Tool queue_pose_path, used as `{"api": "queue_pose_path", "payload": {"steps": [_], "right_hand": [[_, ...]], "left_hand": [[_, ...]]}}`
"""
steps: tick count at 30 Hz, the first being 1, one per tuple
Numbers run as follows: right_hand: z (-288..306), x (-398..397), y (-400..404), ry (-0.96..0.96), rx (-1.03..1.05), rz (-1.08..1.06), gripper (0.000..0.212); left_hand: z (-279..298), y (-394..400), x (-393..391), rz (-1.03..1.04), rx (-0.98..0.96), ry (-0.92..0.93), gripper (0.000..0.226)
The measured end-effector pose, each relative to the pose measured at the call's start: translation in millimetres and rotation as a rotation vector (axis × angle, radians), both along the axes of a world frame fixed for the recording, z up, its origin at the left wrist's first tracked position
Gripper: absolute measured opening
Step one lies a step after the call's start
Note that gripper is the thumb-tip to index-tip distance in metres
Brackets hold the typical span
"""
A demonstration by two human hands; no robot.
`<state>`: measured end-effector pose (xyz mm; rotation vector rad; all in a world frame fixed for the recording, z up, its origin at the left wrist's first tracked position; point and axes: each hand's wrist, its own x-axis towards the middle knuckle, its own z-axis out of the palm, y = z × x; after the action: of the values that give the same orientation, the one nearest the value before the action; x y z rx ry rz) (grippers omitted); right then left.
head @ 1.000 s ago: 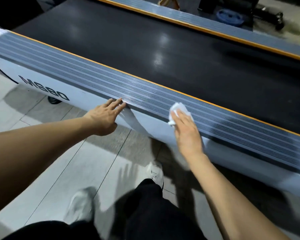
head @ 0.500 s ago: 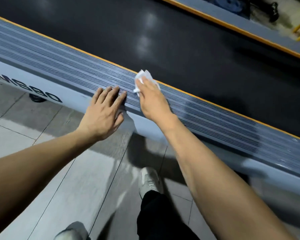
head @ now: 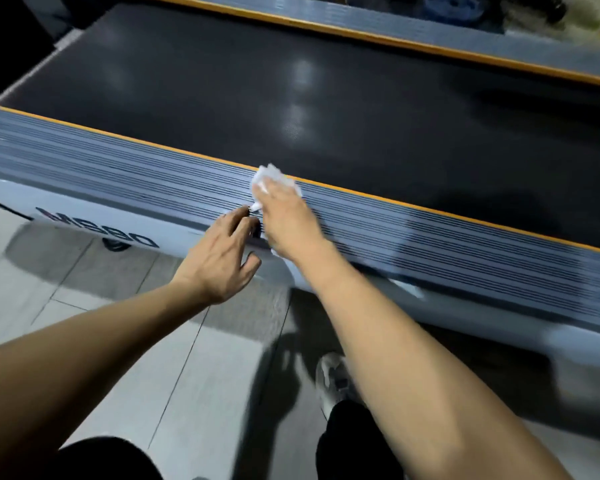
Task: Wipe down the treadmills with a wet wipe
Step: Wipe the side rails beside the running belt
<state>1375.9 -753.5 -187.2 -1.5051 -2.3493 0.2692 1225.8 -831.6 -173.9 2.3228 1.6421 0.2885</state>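
We press the crumpled white wet wipe (head: 272,178) onto the ribbed grey side rail (head: 430,233) under our right hand (head: 284,216), fingers flat over it. Left hand (head: 219,258) rests alongside, fingers relaxed, holding nothing. We judge rail-wiping midway; black belt (head: 291,98) apparently untouched. Motion blur hides wetness.

One treadmill (head: 430,237), one wipe (head: 274,178), two hands.
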Motion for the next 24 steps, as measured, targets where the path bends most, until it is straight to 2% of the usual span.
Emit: {"api": "queue_pose_path", "payload": {"steps": [3,5,8,11,15,18,21,24], "right_hand": [[-5.4,16.4,-18.4,0.026,-0.105,-0.043,0.050],[-9.1,51.3,-39.5,0.045,-0.088,-0.131,0.048],[-9.4,99.9,-71.1,0.127,-0.048,-0.305,0.051],[-11.9,103.0,-92.5,0.159,-0.007,-0.386,0.045],[-17.1,31.8,-66.6,0.081,-0.021,-0.134,0.047],[-14.7,-18.8,-48.8,0.004,-0.049,0.009,0.055],[-20.0,-15.2,-53.5,-0.043,-0.006,0.061,0.059],[-30.8,31.9,-73.5,-0.069,0.044,-0.026,0.068]], "left_hand": [[6.8,4.2,-3.8,0.042,-0.019,0.068,0.058],[5.1,-1.0,-21.5,0.035,-0.047,0.195,0.068],[-4.5,-6.6,-49.0,-0.044,-0.138,0.212,0.087],[-13.3,-7.5,-57.6,-0.078,-0.167,0.262,0.090],[-12.1,-5.0,-56.0,-0.106,-0.188,0.291,0.086],[-9.5,-4.5,-56.0,-0.120,-0.198,0.287,0.087],[-7.4,-5.0,-56.8,-0.119,-0.204,0.262,0.086],[-9.8,-5.7,-58.2,-0.123,-0.198,0.246,0.086]]}}
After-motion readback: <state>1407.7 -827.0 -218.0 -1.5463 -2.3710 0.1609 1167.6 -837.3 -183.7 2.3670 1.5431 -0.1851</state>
